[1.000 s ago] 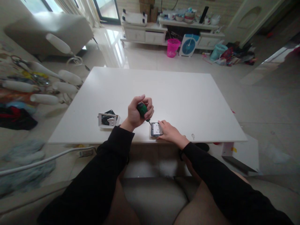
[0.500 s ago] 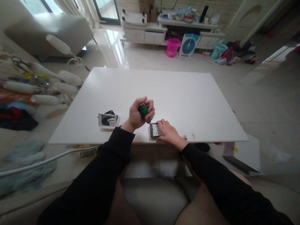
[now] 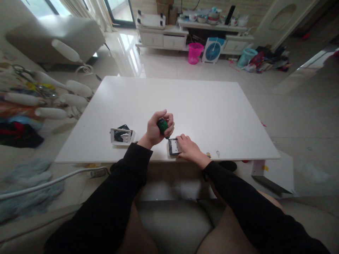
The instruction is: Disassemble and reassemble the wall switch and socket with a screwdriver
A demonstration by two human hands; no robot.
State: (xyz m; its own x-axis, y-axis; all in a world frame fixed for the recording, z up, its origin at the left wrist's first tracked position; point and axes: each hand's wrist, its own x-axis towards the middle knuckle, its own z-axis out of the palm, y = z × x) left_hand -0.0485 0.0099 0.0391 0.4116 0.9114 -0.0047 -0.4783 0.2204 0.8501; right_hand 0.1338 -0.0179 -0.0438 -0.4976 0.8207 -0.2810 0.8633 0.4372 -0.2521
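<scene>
My left hand (image 3: pixel 156 129) is closed in a fist round a green-handled screwdriver (image 3: pixel 162 125), its tip angled down onto the near left corner of a small socket module (image 3: pixel 173 146). The module lies flat near the front edge of the white table (image 3: pixel 201 106). My right hand (image 3: pixel 188 149) presses on the module's right side, fingers curled over it and holding it in place. A white socket frame (image 3: pixel 121 136) with a dark part behind it lies to the left of my left hand.
Two tiny bits (image 3: pixel 217 153) lie on the table to the right of my right hand. A rack of white pegs (image 3: pixel 53 98) with clutter stands at the left. A pink bin (image 3: pixel 195 53), a fan (image 3: pixel 213 51) and a low cabinet (image 3: pixel 164 38) stand at the back.
The socket module and my right hand have slid slightly left and away from the front edge. My left hand has tilted the screwdriver a little more upright over the module's corner.
</scene>
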